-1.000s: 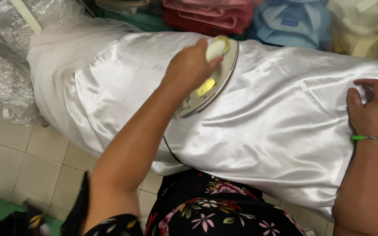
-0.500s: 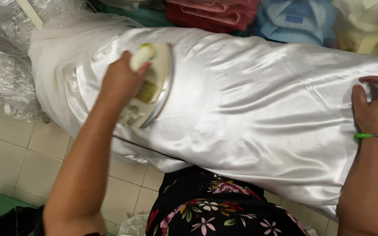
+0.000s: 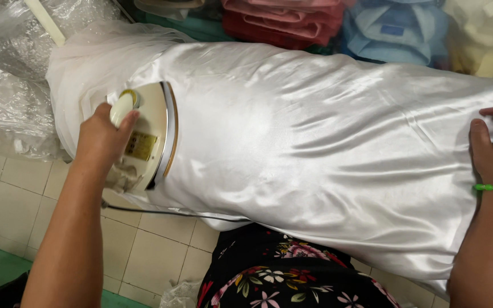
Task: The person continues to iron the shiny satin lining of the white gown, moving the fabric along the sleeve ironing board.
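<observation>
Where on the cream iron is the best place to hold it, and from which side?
Grip the iron by its rounded cream handle, coming from above. The handle runs along the top, raised clear of the soleplate lying on the white satin. The left hand already wraps it so.

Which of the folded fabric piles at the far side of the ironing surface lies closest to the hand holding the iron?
The red pile. It sits nearer the left hand on the iron than the blue pile and the cream pile further right.
</observation>
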